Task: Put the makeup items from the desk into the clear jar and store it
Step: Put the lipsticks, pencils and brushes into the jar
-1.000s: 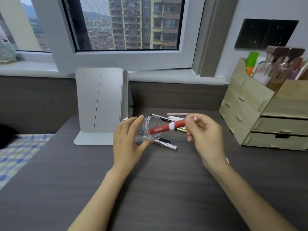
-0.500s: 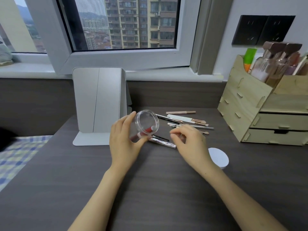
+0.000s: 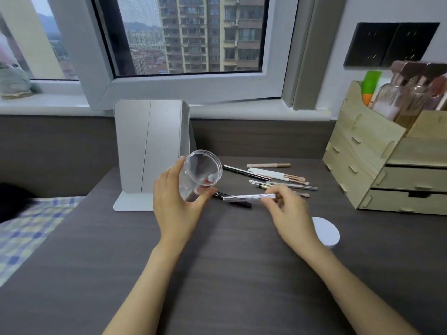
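My left hand point(image 3: 176, 204) holds the clear jar point(image 3: 202, 172) tilted above the desk, its mouth facing up and right. A red tube point(image 3: 208, 181) lies inside it. My right hand point(image 3: 290, 209) pinches one end of a silver glittery makeup stick point(image 3: 246, 197), held level just above the desk and pointing toward the jar. A dark pen point(image 3: 238, 204) lies under it. Several slim brushes and pencils point(image 3: 278, 176) lie spread on the desk behind my right hand. The white jar lid point(image 3: 325, 232) sits flat to the right of my wrist.
A folded grey mirror stand point(image 3: 150, 153) is upright behind the jar. A wooden drawer organizer point(image 3: 391, 165) with bottles on top stands at the right. The window sill runs along the back; a checked cloth point(image 3: 26, 226) lies at the left of the dark desk point(image 3: 229, 274).
The red tube went from my right hand into the jar. My right hand then dropped to the desk and picked up the silver stick. The jar tilted more upward.
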`<state>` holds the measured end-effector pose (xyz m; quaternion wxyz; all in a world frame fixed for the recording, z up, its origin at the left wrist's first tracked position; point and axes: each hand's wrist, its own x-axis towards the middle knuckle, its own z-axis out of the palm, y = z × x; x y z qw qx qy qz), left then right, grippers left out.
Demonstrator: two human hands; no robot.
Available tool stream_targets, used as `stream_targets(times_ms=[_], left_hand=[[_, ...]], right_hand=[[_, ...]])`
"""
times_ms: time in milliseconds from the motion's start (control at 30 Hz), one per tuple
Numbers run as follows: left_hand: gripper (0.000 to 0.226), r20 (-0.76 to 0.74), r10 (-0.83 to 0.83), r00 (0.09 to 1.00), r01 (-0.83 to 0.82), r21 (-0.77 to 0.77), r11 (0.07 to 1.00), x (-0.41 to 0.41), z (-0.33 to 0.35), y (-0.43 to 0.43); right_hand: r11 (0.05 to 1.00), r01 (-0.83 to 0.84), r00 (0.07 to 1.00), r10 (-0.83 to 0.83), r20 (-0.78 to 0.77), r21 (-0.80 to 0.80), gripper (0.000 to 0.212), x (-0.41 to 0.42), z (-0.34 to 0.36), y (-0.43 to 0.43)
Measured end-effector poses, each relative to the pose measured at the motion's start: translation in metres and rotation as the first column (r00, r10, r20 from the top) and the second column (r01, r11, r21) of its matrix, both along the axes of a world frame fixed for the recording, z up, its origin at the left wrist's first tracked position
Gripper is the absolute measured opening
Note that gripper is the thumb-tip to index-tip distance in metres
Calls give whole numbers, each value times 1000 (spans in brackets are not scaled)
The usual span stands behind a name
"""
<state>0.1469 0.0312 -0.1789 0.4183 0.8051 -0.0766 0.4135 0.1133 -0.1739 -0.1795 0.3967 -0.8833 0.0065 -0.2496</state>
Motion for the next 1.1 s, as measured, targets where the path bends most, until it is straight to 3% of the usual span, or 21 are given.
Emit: stream_targets(times_ms=[67,167,267,433,633,867,933,1033,1100], left_hand=[[78,11,-3,1000,3,1,1000,0,0,-1],[77,28,-2,1000,1,46,999,0,-1,-3],[73,56,-21,998,13,152,988,-1,-4,-7],[74,116,-110,987,82,224,971,-3,-5,-9],[68,130,-139,982,111,201,973,-4,-6,-10],[68,96,-147,984,125,206,971,-1,-9,-8],[73,95,-135,986,116,183,976,-1,-9,-7],[82,91,-87,992,76,116,990,2,-8,-5],[84,87,-48,995,43,65,997,3,-8,-2]], right_hand=[[985,45,982,-75,176,165,6,-13,18,-4],[992,117,855,-123,503,44,9,-39,43,0],[992,104,794,-40,606,-70,9,-54,59,14],[971,-37,886,140,441,-235,15,-47,64,39],[890,-136,893,300,335,-435,22,-36,46,55],[910,-209,880,335,336,-359,20,-25,41,52],[929,-274,865,352,359,-249,22,-22,39,46],[988,-147,899,115,423,43,22,-11,32,35],[999,18,957,-6,289,-38,16,3,22,29]])
